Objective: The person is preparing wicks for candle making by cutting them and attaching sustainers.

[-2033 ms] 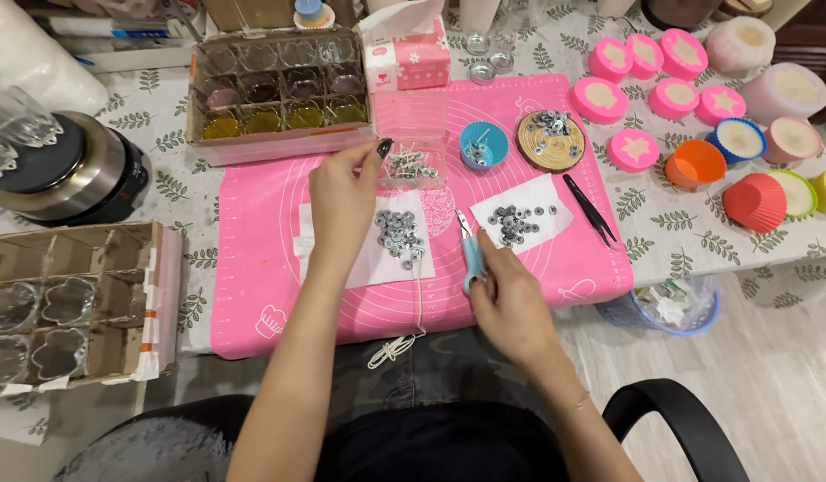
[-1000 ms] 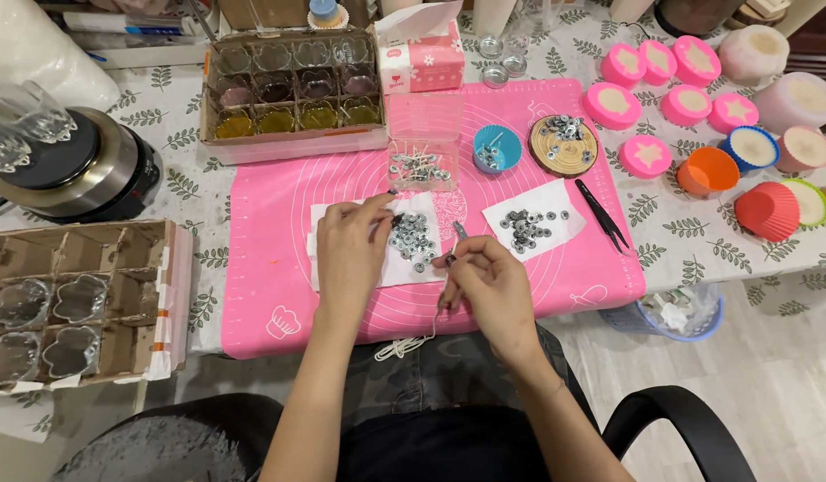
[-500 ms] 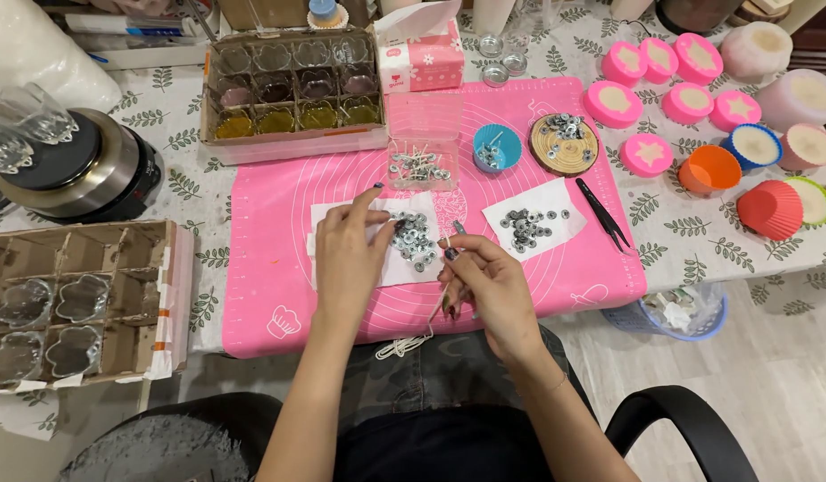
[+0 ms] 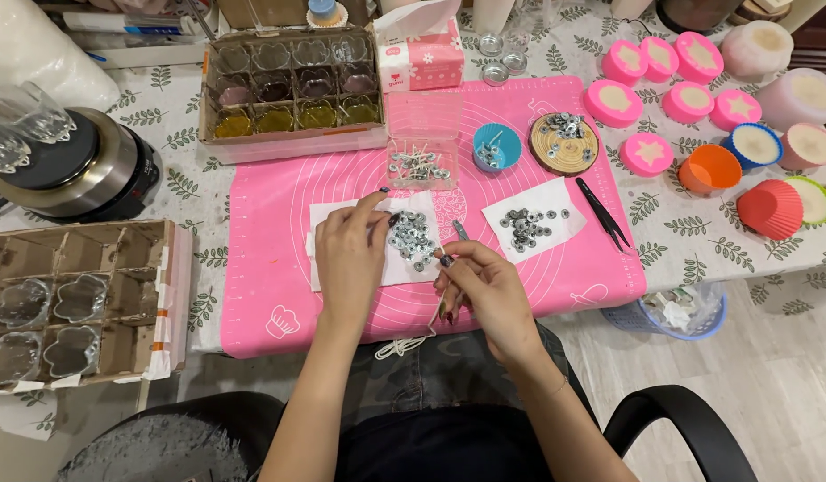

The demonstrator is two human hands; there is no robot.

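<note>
Leaf-print table (image 4: 208, 192) under a pink mat (image 4: 279, 232), cardboard trays either side, and mid-mat the left hand (image 4: 349, 259) pinches at small metal washers (image 4: 411, 239) on white paper while the right hand (image 4: 484, 290) grips a white string (image 4: 411, 341).

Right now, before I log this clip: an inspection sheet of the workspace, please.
Surface: pink mat on a leaf-print cloth.
Job's things: metal tabs piled on white paper; white string trails off the mat's edge.
Clutter: tab papers, tweezers, blue cup, wood disc, pink moulds, glass trays.
Grippers: left hand at the tabs; right hand pinches a small piece.
Cables: nothing seen.
Surroundings: melting pot, chair, floor basket.
</note>
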